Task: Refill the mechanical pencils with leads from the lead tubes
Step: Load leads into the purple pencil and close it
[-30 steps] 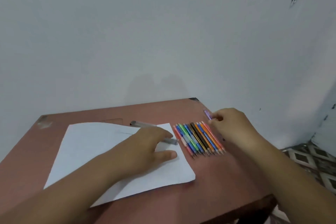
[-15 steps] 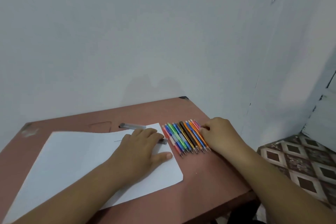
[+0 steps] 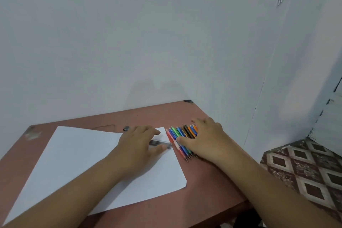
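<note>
Left hand [image 3: 137,145] lies palm down on the white sheet of paper [image 3: 77,164], its fingers fairly straight and laid over a clear lead tube [image 3: 160,143] with a dark cap, which rests on the paper's far right corner; the thumb sits just beside the tube's near end. Whether the fingers actually pinch the tube or only press on it, I cannot tell. Right hand [image 3: 205,140] rests flat across the row of mechanical pencils [image 3: 180,135], fingers spread and relaxed, the thumb pointing toward the tube and close to it. Those pencils lie side by side in red, blue, green, black and orange, just right of the paper on the reddish-brown counter [image 3: 209,187], their tips pointing toward the person; the hand covers the right part of the row. Another dark-capped tube end [image 3: 126,128] shows at the paper's far edge, beyond the left hand. A patterned tile floor [image 3: 303,168] lies to the right of the counter.
</note>
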{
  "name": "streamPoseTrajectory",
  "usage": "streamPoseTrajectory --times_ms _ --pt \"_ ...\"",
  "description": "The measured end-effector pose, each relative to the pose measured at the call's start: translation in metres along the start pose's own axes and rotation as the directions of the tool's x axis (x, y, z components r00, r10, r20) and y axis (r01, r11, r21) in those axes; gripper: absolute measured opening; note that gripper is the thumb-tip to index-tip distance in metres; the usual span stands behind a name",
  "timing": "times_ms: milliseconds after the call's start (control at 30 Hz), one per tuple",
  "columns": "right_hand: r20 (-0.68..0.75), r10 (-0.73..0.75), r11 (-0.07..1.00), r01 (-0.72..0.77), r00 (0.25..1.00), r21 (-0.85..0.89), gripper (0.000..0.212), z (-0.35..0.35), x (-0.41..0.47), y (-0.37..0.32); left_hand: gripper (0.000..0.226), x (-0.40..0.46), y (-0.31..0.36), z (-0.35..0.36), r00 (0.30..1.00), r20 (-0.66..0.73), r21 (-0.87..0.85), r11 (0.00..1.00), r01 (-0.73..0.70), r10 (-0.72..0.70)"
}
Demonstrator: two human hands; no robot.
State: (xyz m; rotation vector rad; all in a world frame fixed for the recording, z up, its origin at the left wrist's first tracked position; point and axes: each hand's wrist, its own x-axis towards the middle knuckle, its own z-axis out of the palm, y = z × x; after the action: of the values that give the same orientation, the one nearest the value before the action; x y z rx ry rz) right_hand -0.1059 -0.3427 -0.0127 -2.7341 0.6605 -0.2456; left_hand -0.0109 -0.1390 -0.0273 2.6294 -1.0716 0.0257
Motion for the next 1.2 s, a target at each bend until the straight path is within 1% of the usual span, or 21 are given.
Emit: streamPoseTrajectory --times_ms 33,67,100,200,233,333,467,567,667,733,833,900,1000,1200 --pt "0.006 -0.008 1.0 0.008 1.0 -0.016 0.086 0.002 -0.001 -0.004 0.099 0.002 -0.001 0.001 1.0 -0.014 0.02 1.0 0.015 -0.015" --pt "0.007 -0.017 0.999 0.018 1.0 -0.029 0.084 0.004 -0.001 -0.007 0.108 0.005 -0.003 0.003 0.999 -0.03 0.037 0.999 0.034 -0.032" --pt "0.012 -0.021 0.999 0.022 1.0 -0.046 0.081 0.006 -0.001 -0.01 0.106 0.007 -0.005 0.005 0.998 -0.041 0.048 0.997 0.053 -0.051" --pt "0.03 -0.017 0.995 0.02 0.999 -0.097 0.079 0.011 -0.002 -0.014 0.076 0.011 -0.009 0.011 0.994 -0.029 0.072 0.992 0.106 -0.105" --pt "0.03 -0.015 0.995 0.018 0.999 -0.097 0.079 0.012 -0.003 -0.015 0.072 0.011 -0.009 0.012 0.994 -0.023 0.08 0.991 0.111 -0.109" --pt "0.022 -0.014 0.996 0.016 1.0 -0.085 0.078 0.012 -0.004 -0.018 0.066 0.011 -0.014 0.013 0.994 -0.015 0.092 0.989 0.112 -0.111" --pt "0.01 -0.011 0.995 0.012 1.0 -0.095 0.076 0.013 -0.004 -0.022 0.059 0.009 -0.017 0.013 0.996 -0.052 0.092 0.993 0.079 -0.075" --pt "0.002 -0.035 0.996 0.035 0.999 -0.08 0.066 0.015 -0.005 -0.024 0.059 0.007 -0.018 0.013 0.996 -0.061 0.057 0.996 0.073 -0.07" --pt "-0.012 -0.056 0.996 0.055 0.998 -0.067 0.055 0.017 -0.005 -0.025 0.053 0.005 -0.02 0.012 0.996 -0.076 0.059 0.996 0.06 -0.055" --pt "-0.015 -0.07 0.996 0.069 0.997 -0.063 0.049 0.018 -0.005 -0.026 0.056 0.005 -0.023 0.012 0.997 -0.071 0.072 0.996 0.047 -0.042" --pt "-0.025 -0.088 0.995 0.087 0.996 -0.051 0.045 0.021 -0.004 -0.027 0.079 0.004 -0.027 0.011 0.997 -0.077 0.088 0.996 0.006 0.001" --pt "-0.03 -0.1 0.994 0.098 0.995 -0.051 0.044 0.022 -0.003 -0.028 0.084 0.003 -0.031 0.01 0.994 -0.106 0.049 0.999 0.004 0.001" --pt "-0.032 -0.121 0.99 0.118 0.992 -0.072 0.043 0.023 0.001 -0.027 0.083 0.001 -0.037 0.008 0.994 -0.112 0.007 1.0 0.007 -0.006" --pt "-0.033 -0.144 0.983 0.139 0.989 -0.123 0.042 0.028 0.007 -0.025 0.07 -0.003 -0.045 0.007 0.995 -0.098 -0.019 1.0 0.011 -0.013"
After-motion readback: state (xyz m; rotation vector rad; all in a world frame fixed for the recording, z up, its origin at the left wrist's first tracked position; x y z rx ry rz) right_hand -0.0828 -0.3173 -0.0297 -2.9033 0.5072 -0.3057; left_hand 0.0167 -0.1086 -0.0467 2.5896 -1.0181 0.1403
